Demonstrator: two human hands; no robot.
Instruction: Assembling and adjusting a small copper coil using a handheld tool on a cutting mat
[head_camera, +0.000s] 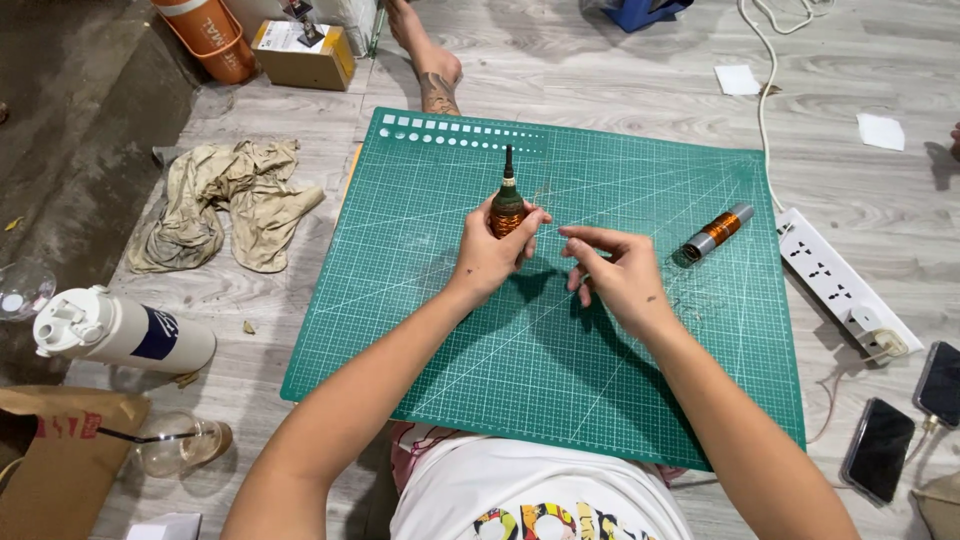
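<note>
My left hand (490, 255) grips a small cylinder wound with copper-coloured wire (507, 212), held upright with a thin black tip pointing away from me. My right hand (615, 272) hovers just to its right, thumb and forefinger pinched together on what looks like a very fine wire running toward the coil; the strand itself is barely visible. Both hands are above a green cutting mat (450, 330). A second cylinder (717, 231), grey with a copper-wound middle, lies on the mat to the right of my right hand.
A crumpled beige cloth (225, 200) lies left of the mat. A white bottle (115, 332), a glass cup (180, 445) and a brown paper bag (60, 440) sit at the near left. A white power strip (840, 280) and two phones (880, 450) are at the right. Someone's foot (435, 85) rests beyond the mat.
</note>
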